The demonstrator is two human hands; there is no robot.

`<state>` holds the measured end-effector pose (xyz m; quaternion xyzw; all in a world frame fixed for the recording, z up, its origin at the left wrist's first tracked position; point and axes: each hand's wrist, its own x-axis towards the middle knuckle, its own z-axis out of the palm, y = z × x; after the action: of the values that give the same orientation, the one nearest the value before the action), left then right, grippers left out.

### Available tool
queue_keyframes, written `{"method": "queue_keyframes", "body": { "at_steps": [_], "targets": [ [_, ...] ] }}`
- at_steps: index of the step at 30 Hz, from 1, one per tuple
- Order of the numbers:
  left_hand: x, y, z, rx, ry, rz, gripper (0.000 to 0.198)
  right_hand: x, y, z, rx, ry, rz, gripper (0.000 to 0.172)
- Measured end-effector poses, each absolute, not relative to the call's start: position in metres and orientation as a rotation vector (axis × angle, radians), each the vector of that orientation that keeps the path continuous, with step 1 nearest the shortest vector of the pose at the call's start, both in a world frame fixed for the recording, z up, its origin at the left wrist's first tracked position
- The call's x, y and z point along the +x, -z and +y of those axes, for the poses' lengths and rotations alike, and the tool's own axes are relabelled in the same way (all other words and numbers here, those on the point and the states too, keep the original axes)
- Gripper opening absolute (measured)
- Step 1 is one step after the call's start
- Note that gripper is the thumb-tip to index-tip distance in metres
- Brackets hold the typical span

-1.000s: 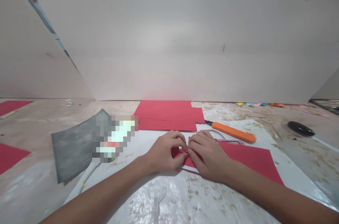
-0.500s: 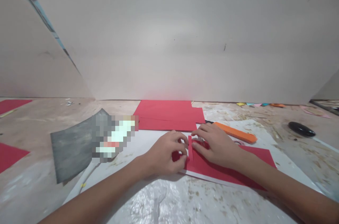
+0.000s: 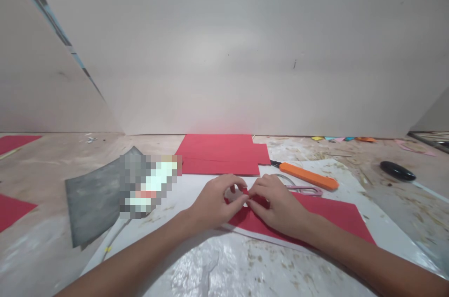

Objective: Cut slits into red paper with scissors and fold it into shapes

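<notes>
My left hand and my right hand meet at the fingertips over a long sheet of red paper. Both are closed in a pinch on a narrow red paper strip, of which only a small part shows between the fingers. The red sheet lies on white paper, and my right hand and forearm cover part of it. Just beyond the right hand are a pink-handled tool with a clear curved piece beside it, and an orange utility knife.
Larger red sheets lie against a tall white board. At left are a grey sheet and a blurred-out bright device with a cable. A black oval object sits at right; coloured scraps line the board's foot.
The strip was upright between parted hands; now the fingertips of both hands have come together on it. My right hand shifted slightly left and down, uncovering more of the pink-handled tool.
</notes>
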<state>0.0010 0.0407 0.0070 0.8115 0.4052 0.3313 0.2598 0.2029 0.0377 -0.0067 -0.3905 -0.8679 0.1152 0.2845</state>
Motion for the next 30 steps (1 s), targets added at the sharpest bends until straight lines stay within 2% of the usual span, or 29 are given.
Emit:
{"method": "queue_keyframes", "body": {
  "at_steps": [2, 6, 10, 14, 18, 22, 27, 30],
  "targets": [
    [0.001, -0.007, 0.042, 2.089, -0.879, 1.117, 0.02, 0.202, 0.007, 0.037, -1.018, -0.295, -2.323, 0.01],
    [0.001, -0.007, 0.044, 1.948, -0.783, 1.099, 0.014, 0.198, 0.003, 0.035, -1.067, -0.313, -2.333, 0.014],
    [-0.001, -0.007, 0.043, 1.814, -0.714, 1.018, 0.012, 0.197, -0.005, 0.03, -1.128, -0.528, -2.34, 0.025],
    [-0.001, -0.007, 0.043, 1.798, -0.731, 1.002, 0.01, 0.197, -0.01, 0.027, -1.122, -0.68, -2.352, 0.02],
    [0.0, -0.003, 0.044, 1.73, -0.825, 1.065, 0.015, 0.195, -0.008, 0.027, -1.173, -0.548, -2.36, 0.023],
    [0.0, 0.002, 0.045, 1.653, -0.806, 1.041, 0.014, 0.194, 0.0, 0.028, -1.065, -0.352, -2.344, 0.014],
    [0.001, 0.004, 0.043, 1.46, -0.8, 0.982, 0.02, 0.197, 0.007, 0.029, -0.964, -0.276, -2.238, 0.002],
    [0.003, 0.003, 0.042, 1.355, -0.826, 0.944, 0.023, 0.198, 0.01, 0.031, -0.911, -0.232, -2.235, 0.003]
  ]
}}
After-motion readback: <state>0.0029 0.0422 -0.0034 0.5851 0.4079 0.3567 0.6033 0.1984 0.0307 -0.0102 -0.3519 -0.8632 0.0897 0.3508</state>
